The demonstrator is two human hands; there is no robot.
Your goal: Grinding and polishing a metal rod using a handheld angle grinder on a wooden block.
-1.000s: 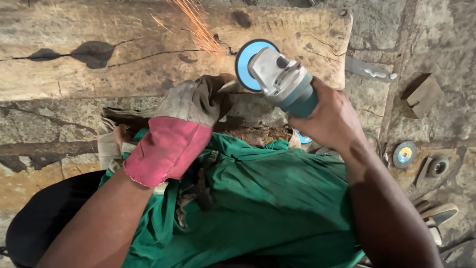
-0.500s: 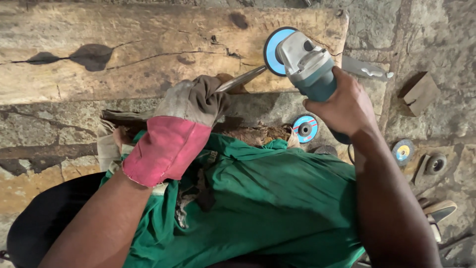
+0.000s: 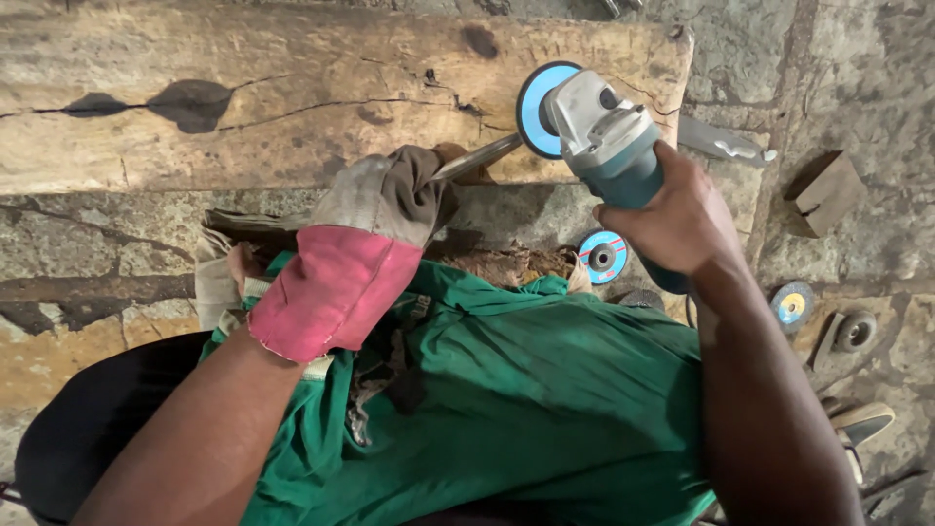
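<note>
Thin grey metal blade (image 3: 477,156) juts up-right from your gloved left hand (image 3: 375,209), clamped on it; tip at, maybe touching, the blue disc of the teal-grey angle grinder (image 3: 594,131), gripped by your bare right hand (image 3: 677,219), over the cracked wooden beam (image 3: 243,97).

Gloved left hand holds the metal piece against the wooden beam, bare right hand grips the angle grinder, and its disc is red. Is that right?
Not quite. The head view shows the angle grinder carries a blue disc, not red. The rest stands: gloved left hand holds the metal piece at the wooden beam, bare right hand grips the grinder.
</note>
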